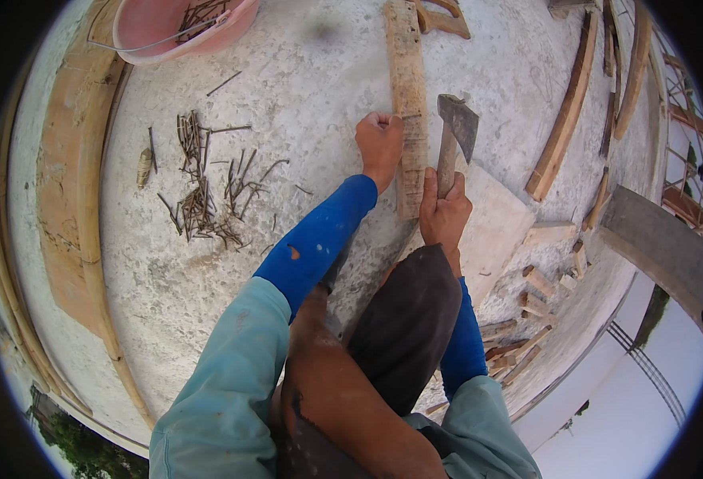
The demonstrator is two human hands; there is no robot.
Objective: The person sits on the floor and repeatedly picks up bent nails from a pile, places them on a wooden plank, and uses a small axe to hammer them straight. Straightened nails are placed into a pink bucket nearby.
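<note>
The hatchet (pixel 458 124) is gripped by its handle in the right hand (pixel 445 214), its head just beyond that hand and to the right of the wooden beam (pixel 409 76). The left hand (pixel 380 148) is curled closed at the beam's left edge; whether anything is pinched there cannot be told. Rusty nails (pixel 196 203) are strewn on the floor (pixel 308 104), farther left.

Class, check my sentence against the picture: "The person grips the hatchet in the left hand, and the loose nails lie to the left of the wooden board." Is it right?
Not quite: the hatchet is gripped in the right hand, not the left hand, as the head view shows. The loose nails do lie to the left of the wooden board.
</note>
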